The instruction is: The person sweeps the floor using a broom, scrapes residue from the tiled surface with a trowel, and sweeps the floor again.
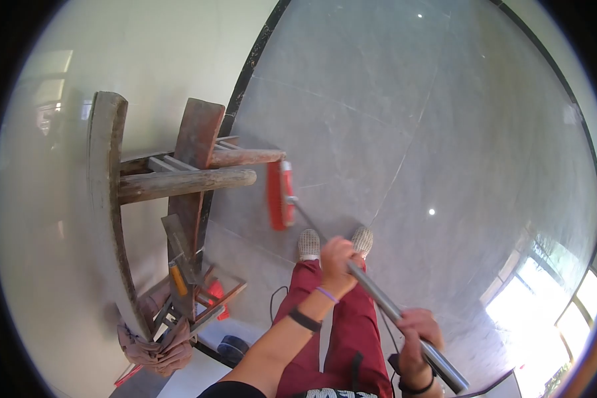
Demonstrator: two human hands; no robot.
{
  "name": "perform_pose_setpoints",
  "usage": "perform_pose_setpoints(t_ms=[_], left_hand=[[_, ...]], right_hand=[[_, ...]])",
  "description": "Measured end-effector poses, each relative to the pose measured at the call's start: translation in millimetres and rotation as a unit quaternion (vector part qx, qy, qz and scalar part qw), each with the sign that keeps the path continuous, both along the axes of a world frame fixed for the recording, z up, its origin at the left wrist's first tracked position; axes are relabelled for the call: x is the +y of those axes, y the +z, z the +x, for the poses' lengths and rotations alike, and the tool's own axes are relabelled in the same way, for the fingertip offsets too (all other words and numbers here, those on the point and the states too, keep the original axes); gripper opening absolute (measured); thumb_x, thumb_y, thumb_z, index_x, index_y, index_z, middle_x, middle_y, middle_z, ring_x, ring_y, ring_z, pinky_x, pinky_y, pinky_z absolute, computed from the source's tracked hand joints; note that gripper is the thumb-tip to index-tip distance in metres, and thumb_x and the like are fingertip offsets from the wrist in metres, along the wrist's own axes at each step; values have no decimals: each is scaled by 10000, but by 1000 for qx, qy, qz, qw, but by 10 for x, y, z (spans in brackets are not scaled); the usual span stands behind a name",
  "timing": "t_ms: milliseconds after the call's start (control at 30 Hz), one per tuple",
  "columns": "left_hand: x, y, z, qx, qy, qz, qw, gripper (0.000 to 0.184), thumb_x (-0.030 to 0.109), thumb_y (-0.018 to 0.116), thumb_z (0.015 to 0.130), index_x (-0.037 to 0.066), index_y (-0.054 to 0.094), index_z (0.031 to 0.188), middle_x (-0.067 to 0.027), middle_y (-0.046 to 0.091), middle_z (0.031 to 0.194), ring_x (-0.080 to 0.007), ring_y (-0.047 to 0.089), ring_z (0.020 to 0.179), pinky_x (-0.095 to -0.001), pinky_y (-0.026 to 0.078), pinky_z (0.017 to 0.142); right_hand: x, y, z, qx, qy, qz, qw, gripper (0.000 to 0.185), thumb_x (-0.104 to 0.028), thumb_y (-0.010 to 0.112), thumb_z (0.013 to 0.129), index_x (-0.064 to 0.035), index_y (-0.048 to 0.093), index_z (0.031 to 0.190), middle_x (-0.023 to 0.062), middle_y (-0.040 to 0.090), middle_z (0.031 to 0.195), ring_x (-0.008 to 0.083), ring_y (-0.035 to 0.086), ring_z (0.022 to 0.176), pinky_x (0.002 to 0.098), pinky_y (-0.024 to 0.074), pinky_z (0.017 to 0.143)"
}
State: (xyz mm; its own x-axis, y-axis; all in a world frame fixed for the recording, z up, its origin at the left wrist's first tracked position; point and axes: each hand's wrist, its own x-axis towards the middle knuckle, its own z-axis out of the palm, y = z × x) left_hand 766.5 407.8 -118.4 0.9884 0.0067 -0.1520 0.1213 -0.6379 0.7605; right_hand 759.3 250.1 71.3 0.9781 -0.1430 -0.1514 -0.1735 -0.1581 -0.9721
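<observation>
A broom with a long metal handle (385, 302) slants across the view from lower right to upper left. My left hand (341, 265) is wrapped around the middle of the handle, in front of my legs. Lower down, near the handle's end, my right hand (418, 338) grips it too. The red broom head (280, 196) is slightly blurred and hangs over the grey floor, beside the legs of a wooden bench (186, 186). I cannot tell whether its bristles touch the floor.
On the left, the bench leans by the pale wall (53, 199). A trowel with an orange handle (178, 278) rests on it, and a brownish cloth (156, 348) drapes over its lower end. A dark round object (232, 348) sits nearby. Grey floor tiles (378, 113) extend ahead.
</observation>
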Motion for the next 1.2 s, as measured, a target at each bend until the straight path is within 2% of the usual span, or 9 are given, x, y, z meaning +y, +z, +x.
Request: perform_pose_setpoints(t_ms=[100, 300, 467, 567, 633, 700, 900, 967, 1200], left_hand=[[-713, 368, 168, 24, -83, -59, 994, 250, 198, 672, 694, 95, 478, 573, -68, 494, 684, -271, 524, 758, -426, 385, 669], [-1544, 1102, 681, 26, -231, -100, 968, 188, 263, 598, 781, 124, 522, 681, -21, 533, 759, -199, 525, 917, -534, 290, 930], [-1399, 1372, 1178, -62, -220, -67, 971, 170, 255, 596, 778, 132, 531, 681, -13, 550, 771, -194, 534, 918, -534, 284, 945], [-892, 1259, 1576, -114, -221, 50, 967, 194, 272, 593, 767, 137, 545, 637, -15, 557, 737, -200, 549, 873, -532, 300, 918], [-500, 1126, 1862, -76, -166, 38, 982, 232, 288, 584, 767, 134, 550, 597, -20, 565, 716, -202, 554, 850, -543, 311, 891], [-73, 1025, 2163, -120, -154, 130, 972, 247, 285, 580, 773, 127, 551, 585, -33, 561, 697, -220, 554, 844, -555, 314, 883], [1177, 216, 2775, 15, -100, 234, 967, 242, 304, 592, 761, 118, 564, 609, -41, 565, 737, -250, 538, 863, -541, 331, 844], [1209, 110, 2983, 63, -104, 258, 958, 232, 309, 579, 765, 125, 577, 623, -34, 570, 757, -236, 532, 886, -511, 340, 821], [-123, 405, 3506, 4, -205, 27, 978, 242, 296, 585, 755, 129, 551, 583, -16, 558, 705, -221, 525, 849, -448, 354, 732]], right_hand=[[-424, 429, -9, -84, -19, -85, 993, 59, -41, 518, 771, -43, 479, 727, 110, 569, 695, 245, 569, 771, 384, 448, 702], [-721, 1301, 272, -147, 39, -103, 983, 164, -196, 519, 854, -84, 435, 768, 72, 507, 724, 228, 473, 642, 411, 405, 632], [-814, 1455, 496, -253, 10, -86, 964, 242, -290, 551, 847, -79, 451, 784, 73, 514, 711, 228, 487, 651, 411, 407, 652], [-789, 1466, 837, -201, 140, -9, 969, 307, -351, 593, 824, -64, 487, 850, 91, 546, 759, 262, 549, 731, 461, 425, 716], [-627, 1361, 1197, -177, 178, 14, 968, 277, -307, 613, 816, -59, 490, 836, 92, 551, 751, 260, 560, 715, 467, 442, 725], [-417, 823, 1447, -246, 138, 68, 957, 90, -82, 518, 782, -52, 469, 712, 108, 562, 685, 234, 574, 740, 405, 454, 688], [604, -182, 2453, -127, 172, 170, 962, 100, 63, 590, 736, 9, 553, 812, 108, 581, 743, 305, 603, 768, 416, 476, 761], [605, -162, 2703, -116, 180, 150, 965, 107, 73, 593, 729, 7, 551, 802, 112, 582, 743, 301, 604, 774, 414, 478, 765], [-100, 884, 3181, -92, 184, -32, 978, 101, 36, 611, 724, -10, 540, 780, 134, 606, 795, 316, 608, 746, 425, 490, 711]])
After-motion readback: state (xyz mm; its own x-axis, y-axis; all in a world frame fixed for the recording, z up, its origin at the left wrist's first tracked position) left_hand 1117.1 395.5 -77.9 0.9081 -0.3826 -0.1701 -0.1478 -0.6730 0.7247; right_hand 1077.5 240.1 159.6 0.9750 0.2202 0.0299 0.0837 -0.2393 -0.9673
